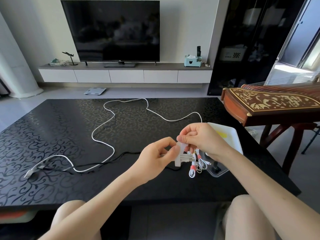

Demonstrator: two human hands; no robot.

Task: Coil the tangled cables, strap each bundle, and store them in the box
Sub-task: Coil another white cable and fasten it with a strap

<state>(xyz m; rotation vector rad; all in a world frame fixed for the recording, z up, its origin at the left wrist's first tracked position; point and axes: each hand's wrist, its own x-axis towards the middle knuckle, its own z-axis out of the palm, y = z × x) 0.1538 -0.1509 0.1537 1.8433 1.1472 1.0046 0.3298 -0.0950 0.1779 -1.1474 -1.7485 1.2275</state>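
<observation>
Above the table's near right part, my left hand [156, 157] and my right hand [201, 138] both pinch a white strap [179, 155] around a small coiled white cable bundle [197, 164] that hangs below them with red ties. A long white cable [103, 129] snakes loose across the black patterned table [52, 135], its plug end at the left. Under it lies a flat black cable [97, 164]. Behind my right hand sits the clear plastic box [217, 171], and its white lid [230, 135] carries something yellow.
A wooden zither [270, 106] on a stand juts in at the right, close to the table's far right corner. A TV [112, 30] on a low white cabinet stands beyond the table. My knees are under the table's near edge.
</observation>
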